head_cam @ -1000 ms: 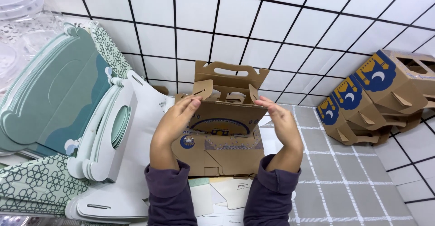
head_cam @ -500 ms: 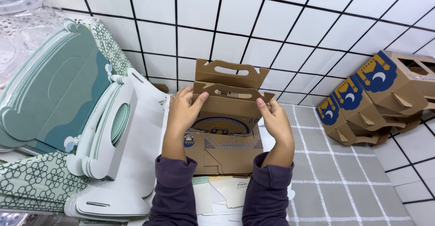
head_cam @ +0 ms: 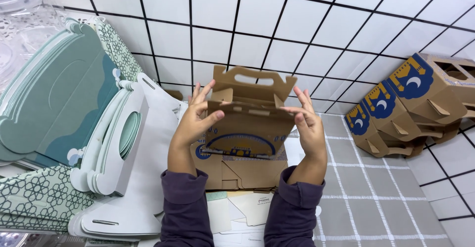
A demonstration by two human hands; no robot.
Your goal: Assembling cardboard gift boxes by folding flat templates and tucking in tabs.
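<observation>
hands (head_cam: 250,123) raised, box (head_cam: 247,128) flaps folded upright

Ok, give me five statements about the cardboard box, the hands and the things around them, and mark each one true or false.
1. Both hands, left hand and right hand, are on the brown cardboard box. True.
2. The box has a handle cut-out at its top. True.
3. The finished brown boxes lie to the person's left. False: they lie to the right, against the tiled wall.
4. The stack of flat white and teal card sheets is on the left. True.
5. The person's sleeves are bright yellow. False: they are dark purple.
</observation>
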